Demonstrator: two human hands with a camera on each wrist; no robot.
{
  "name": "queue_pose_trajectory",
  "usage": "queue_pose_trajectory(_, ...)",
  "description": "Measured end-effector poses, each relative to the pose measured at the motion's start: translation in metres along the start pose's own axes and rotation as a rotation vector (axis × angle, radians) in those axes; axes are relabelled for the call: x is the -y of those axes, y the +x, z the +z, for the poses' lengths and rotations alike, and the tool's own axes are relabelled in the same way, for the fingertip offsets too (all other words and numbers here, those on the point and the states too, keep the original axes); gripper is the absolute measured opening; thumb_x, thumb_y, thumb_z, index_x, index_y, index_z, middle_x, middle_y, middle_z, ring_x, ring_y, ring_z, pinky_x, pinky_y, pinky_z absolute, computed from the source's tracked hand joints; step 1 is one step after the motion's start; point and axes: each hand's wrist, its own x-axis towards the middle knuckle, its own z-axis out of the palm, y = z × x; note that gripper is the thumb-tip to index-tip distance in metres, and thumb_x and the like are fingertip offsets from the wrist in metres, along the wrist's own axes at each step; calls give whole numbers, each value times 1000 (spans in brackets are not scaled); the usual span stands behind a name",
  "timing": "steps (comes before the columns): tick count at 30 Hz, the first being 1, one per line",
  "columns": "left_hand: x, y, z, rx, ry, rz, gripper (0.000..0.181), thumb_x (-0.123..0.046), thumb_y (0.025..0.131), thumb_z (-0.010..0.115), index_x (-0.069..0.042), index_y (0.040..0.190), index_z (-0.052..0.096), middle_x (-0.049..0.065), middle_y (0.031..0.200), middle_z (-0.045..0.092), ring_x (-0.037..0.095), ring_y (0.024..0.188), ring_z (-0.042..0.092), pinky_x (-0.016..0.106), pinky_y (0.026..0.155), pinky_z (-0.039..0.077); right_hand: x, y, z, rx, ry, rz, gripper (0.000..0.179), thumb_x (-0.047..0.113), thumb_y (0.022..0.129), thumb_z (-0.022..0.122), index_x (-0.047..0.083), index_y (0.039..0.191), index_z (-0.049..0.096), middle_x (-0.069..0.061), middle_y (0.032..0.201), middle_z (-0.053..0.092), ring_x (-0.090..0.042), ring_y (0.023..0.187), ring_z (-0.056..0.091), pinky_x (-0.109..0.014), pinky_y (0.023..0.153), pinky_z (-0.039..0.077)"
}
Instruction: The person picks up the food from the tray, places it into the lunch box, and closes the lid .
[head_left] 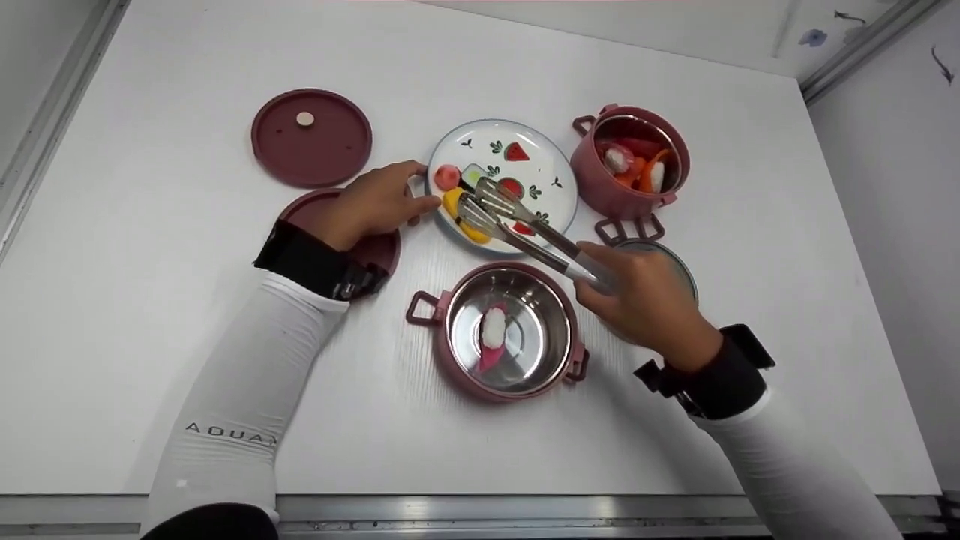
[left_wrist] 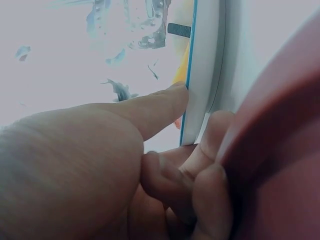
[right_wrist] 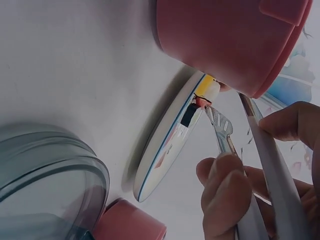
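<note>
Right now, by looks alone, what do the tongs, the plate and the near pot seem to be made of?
Tongs: shiny, slotted grey heads look like metal; the smooth, pale handles may be plastic-coated.
Plate: its glossy white surface suggests glazed ceramic, though melamine is possible.
Near pot: mirror-like reflections suggest polished steel inside; the pink outside could be painted metal.

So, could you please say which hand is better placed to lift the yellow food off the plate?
Probably the right hand: it holds tongs over the yellow food; the left hand touches the plate.
</note>
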Motion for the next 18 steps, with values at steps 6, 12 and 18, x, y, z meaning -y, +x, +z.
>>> queue_pose_trajectory(6,0,1,1,8,9,6,61,-45,99,58,-15,149,41,8,97,70,24,92,59,38,90,44,-2,0,3,33,15,-3,34,13,88,69,3,120,72,-7,79,72,-15,61,51,-31,57,42)
queue_pose_trajectory(12,0,1,0,10,3,4,61,-45,99,58,-16,149,41,8,98,70,23,87,60,37,88,45,-2,-1,3,32,16,-14,33,12,89,68,4,121,72,-6,73,69,-13,59,48,-29,56,40)
queue_pose_trajectory(18,1,1,0,7,-8,0,59,-44,99,58,-16,149,42,8,98,70,23,88,60,37,88,46,-3,-7,-4,10,26,-21,33,12,89,70,4,121,72,-8,85,75,-14,68,61,-35,65,52)
